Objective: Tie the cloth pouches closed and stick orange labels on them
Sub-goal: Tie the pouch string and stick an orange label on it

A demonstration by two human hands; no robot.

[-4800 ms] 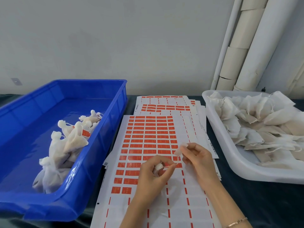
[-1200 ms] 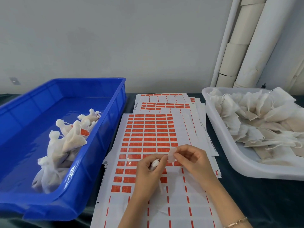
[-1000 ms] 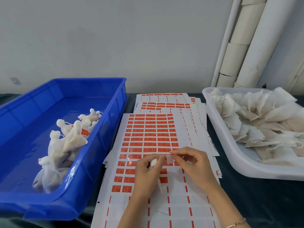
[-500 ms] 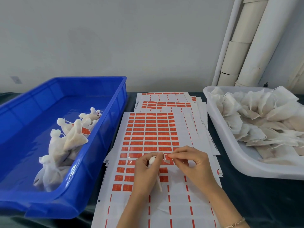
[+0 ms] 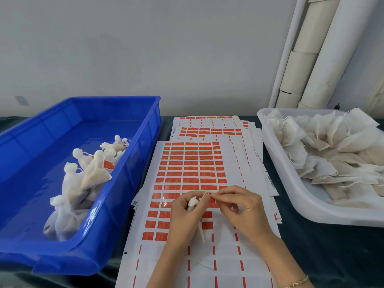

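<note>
My left hand (image 5: 184, 217) grips a small white cloth pouch (image 5: 192, 202) by its gathered neck, over the label sheet (image 5: 193, 169). The pouch body hangs hidden under the hand. My right hand (image 5: 239, 208) pinches the pouch's string and a small orange label (image 5: 212, 196) right beside the neck. Rows of orange labels cover the top sheet; its lower rows are peeled.
A blue crate (image 5: 143, 159) on the left holds several tied, labelled pouches (image 5: 87, 175). A white tray (image 5: 291, 190) on the right is piled with untied pouches (image 5: 332, 150). More label sheets (image 5: 209, 127) lie behind. White pipes (image 5: 307, 55) stand at the back right.
My right hand held a white backing scrap earlier; now it pinches an orange label at the pouch's string. Both hands have drifted slightly up the sheet.
</note>
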